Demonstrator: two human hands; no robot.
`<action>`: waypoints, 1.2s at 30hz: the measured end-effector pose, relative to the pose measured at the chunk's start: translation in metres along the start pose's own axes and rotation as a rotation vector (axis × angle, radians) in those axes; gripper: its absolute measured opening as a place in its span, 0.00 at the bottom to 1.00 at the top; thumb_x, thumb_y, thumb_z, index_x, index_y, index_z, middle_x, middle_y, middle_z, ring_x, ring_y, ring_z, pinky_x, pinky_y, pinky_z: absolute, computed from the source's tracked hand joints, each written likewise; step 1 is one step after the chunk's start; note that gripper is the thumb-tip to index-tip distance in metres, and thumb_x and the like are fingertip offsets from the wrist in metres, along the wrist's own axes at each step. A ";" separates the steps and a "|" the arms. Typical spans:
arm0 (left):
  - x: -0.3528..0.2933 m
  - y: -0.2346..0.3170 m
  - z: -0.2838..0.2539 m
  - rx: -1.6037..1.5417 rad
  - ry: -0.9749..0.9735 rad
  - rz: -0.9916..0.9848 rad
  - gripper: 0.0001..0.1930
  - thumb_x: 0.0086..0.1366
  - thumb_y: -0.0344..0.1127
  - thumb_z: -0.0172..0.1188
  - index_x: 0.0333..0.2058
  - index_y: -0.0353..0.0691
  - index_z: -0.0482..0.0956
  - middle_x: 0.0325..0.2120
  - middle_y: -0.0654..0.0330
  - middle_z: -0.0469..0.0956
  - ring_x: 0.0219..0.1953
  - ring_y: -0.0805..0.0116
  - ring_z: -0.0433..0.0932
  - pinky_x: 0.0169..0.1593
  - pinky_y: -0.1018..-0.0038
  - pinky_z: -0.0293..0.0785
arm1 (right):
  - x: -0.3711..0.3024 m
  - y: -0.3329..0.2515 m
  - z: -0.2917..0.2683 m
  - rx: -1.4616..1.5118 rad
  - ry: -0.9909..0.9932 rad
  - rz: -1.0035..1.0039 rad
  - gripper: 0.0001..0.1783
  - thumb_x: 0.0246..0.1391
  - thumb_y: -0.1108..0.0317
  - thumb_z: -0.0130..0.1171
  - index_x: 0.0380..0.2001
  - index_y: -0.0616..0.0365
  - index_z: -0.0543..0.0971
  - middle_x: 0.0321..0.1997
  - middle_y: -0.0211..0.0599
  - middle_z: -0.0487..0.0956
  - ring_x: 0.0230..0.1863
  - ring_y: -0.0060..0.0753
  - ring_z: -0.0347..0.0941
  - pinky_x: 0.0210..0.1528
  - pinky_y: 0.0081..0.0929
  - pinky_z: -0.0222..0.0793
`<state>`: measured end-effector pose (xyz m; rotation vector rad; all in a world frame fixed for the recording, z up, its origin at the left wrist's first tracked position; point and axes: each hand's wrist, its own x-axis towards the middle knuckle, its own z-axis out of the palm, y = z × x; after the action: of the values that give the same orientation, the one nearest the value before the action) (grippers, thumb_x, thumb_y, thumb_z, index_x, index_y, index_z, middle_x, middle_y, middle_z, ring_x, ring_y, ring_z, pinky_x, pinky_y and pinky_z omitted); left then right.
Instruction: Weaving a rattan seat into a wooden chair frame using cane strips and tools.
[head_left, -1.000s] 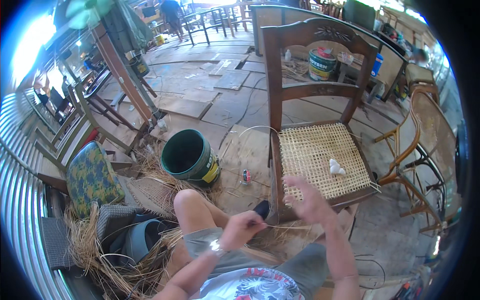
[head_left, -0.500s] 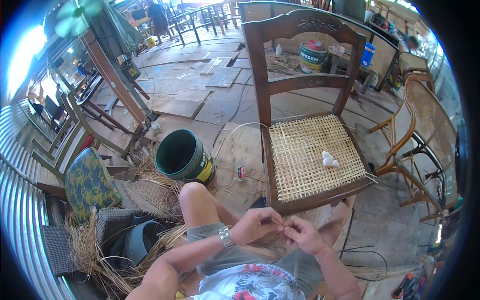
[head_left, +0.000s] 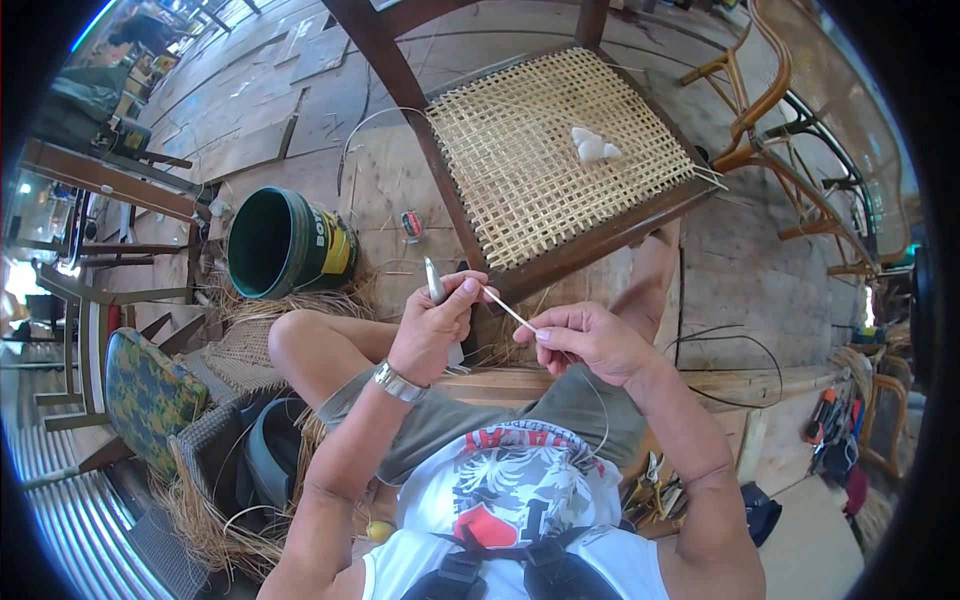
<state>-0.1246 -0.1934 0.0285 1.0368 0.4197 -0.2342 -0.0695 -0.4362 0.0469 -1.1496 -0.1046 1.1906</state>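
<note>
Pinching thin pale cane strand [head_left: 508, 312], both hands

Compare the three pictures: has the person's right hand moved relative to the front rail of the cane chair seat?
Yes. The right hand was up at the chair seat's front rail earlier; now it sits below the rail, nearer the body, pinching a thin cane strand with the left hand.

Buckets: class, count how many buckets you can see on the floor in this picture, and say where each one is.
1. A dark green bucket lies tipped on the floor, left of the cane-seat chair. Others may be hidden.
</note>
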 end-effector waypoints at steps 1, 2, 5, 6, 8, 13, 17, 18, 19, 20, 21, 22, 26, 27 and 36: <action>0.001 -0.004 -0.001 0.000 0.001 -0.008 0.13 0.73 0.38 0.59 0.48 0.35 0.79 0.34 0.65 0.84 0.19 0.88 0.60 0.21 0.85 0.55 | 0.001 0.003 -0.001 0.001 0.019 0.030 0.14 0.67 0.67 0.55 0.48 0.65 0.81 0.28 0.28 0.79 0.27 0.18 0.75 0.33 0.17 0.71; 0.003 -0.007 -0.001 0.021 0.007 -0.016 0.13 0.73 0.38 0.58 0.48 0.36 0.79 0.34 0.65 0.84 0.19 0.88 0.60 0.21 0.85 0.55 | 0.003 0.004 -0.001 0.005 0.020 0.034 0.14 0.67 0.67 0.55 0.48 0.65 0.81 0.28 0.28 0.79 0.27 0.18 0.75 0.33 0.17 0.71; 0.006 -0.018 0.001 0.120 0.015 -0.004 0.13 0.74 0.40 0.58 0.47 0.37 0.80 0.34 0.66 0.84 0.19 0.89 0.61 0.22 0.86 0.56 | 0.011 0.012 -0.005 0.067 0.036 0.069 0.14 0.68 0.65 0.55 0.47 0.64 0.80 0.28 0.28 0.79 0.26 0.18 0.75 0.30 0.17 0.70; 0.007 -0.021 0.003 0.198 0.010 0.020 0.13 0.74 0.40 0.57 0.46 0.37 0.81 0.34 0.67 0.84 0.19 0.89 0.61 0.22 0.86 0.56 | 0.015 0.016 -0.009 0.070 0.037 0.065 0.13 0.68 0.64 0.55 0.46 0.62 0.80 0.29 0.27 0.80 0.25 0.17 0.75 0.28 0.15 0.69; 0.015 -0.023 0.002 0.231 0.093 0.065 0.12 0.74 0.41 0.56 0.45 0.38 0.82 0.34 0.67 0.84 0.19 0.89 0.62 0.22 0.86 0.57 | 0.019 0.022 -0.014 0.074 0.050 0.064 0.12 0.69 0.63 0.55 0.45 0.59 0.80 0.29 0.27 0.80 0.24 0.16 0.75 0.26 0.13 0.68; 0.099 -0.045 -0.064 0.358 0.619 0.253 0.20 0.73 0.53 0.54 0.37 0.40 0.81 0.28 0.70 0.77 0.25 0.83 0.67 0.29 0.81 0.62 | 0.012 0.023 -0.015 0.216 0.110 0.135 0.09 0.69 0.64 0.52 0.44 0.57 0.76 0.33 0.37 0.83 0.24 0.20 0.78 0.25 0.15 0.71; 0.153 -0.056 -0.076 0.073 0.367 -0.180 0.27 0.69 0.68 0.50 0.33 0.50 0.79 0.14 0.75 0.64 0.14 0.80 0.60 0.17 0.79 0.50 | 0.000 0.023 -0.009 0.263 0.139 0.134 0.09 0.68 0.65 0.51 0.46 0.57 0.74 0.34 0.41 0.83 0.24 0.23 0.79 0.25 0.18 0.72; 0.155 -0.057 -0.078 -0.032 0.181 -0.211 0.29 0.68 0.72 0.47 0.29 0.53 0.76 0.15 0.73 0.69 0.13 0.79 0.62 0.16 0.79 0.49 | -0.002 0.024 -0.008 0.310 0.124 0.118 0.08 0.68 0.66 0.51 0.46 0.57 0.73 0.34 0.41 0.83 0.25 0.24 0.79 0.26 0.19 0.73; 0.156 -0.062 -0.076 -0.048 0.179 -0.204 0.29 0.68 0.72 0.47 0.29 0.53 0.76 0.15 0.73 0.69 0.13 0.79 0.62 0.16 0.79 0.49 | -0.004 0.025 -0.006 0.355 0.108 0.103 0.08 0.68 0.67 0.51 0.46 0.57 0.73 0.34 0.41 0.83 0.25 0.25 0.79 0.26 0.20 0.73; 0.157 -0.067 -0.074 -0.171 0.124 -0.171 0.29 0.67 0.73 0.47 0.26 0.53 0.74 0.15 0.73 0.69 0.13 0.80 0.63 0.17 0.80 0.50 | -0.007 0.027 -0.005 0.339 0.108 0.108 0.08 0.68 0.67 0.51 0.46 0.57 0.73 0.34 0.41 0.83 0.25 0.25 0.79 0.26 0.20 0.73; 0.159 -0.069 -0.069 -0.291 0.061 -0.141 0.31 0.67 0.74 0.47 0.22 0.54 0.71 0.15 0.73 0.69 0.14 0.81 0.64 0.17 0.81 0.51 | -0.012 0.031 -0.007 0.361 0.147 0.057 0.08 0.68 0.69 0.51 0.46 0.57 0.73 0.33 0.41 0.82 0.25 0.24 0.78 0.26 0.20 0.73; 0.142 -0.054 -0.060 -0.241 -0.017 -0.158 0.30 0.66 0.75 0.48 0.22 0.54 0.72 0.15 0.73 0.69 0.13 0.81 0.63 0.17 0.80 0.52 | -0.018 0.036 -0.009 0.382 0.184 0.004 0.07 0.68 0.70 0.50 0.46 0.58 0.73 0.33 0.41 0.82 0.25 0.24 0.78 0.26 0.21 0.72; 0.138 -0.062 -0.064 -0.032 0.186 -0.120 0.29 0.65 0.73 0.51 0.23 0.54 0.72 0.15 0.74 0.68 0.12 0.80 0.63 0.17 0.80 0.51 | -0.028 0.058 -0.031 0.221 0.419 -0.122 0.06 0.68 0.71 0.50 0.44 0.56 0.74 0.32 0.39 0.82 0.23 0.24 0.75 0.25 0.20 0.68; 0.131 -0.058 -0.065 -0.032 0.188 -0.115 0.29 0.65 0.73 0.51 0.23 0.54 0.72 0.15 0.74 0.68 0.12 0.80 0.63 0.17 0.80 0.51 | -0.031 0.063 -0.033 -0.216 0.592 -0.262 0.05 0.68 0.73 0.49 0.44 0.58 0.74 0.33 0.39 0.81 0.25 0.25 0.76 0.28 0.23 0.70; 0.108 -0.028 -0.047 0.247 0.145 -0.087 0.26 0.57 0.66 0.69 0.28 0.50 0.72 0.15 0.75 0.62 0.14 0.83 0.57 0.19 0.79 0.48 | -0.053 0.063 -0.024 -1.317 1.065 -0.686 0.09 0.61 0.78 0.51 0.44 0.59 0.76 0.34 0.45 0.79 0.33 0.49 0.78 0.38 0.41 0.74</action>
<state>-0.0487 -0.1655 -0.0615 1.2839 0.5784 -0.2946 -0.1202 -0.4973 0.0137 -2.4644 -0.4526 -0.3713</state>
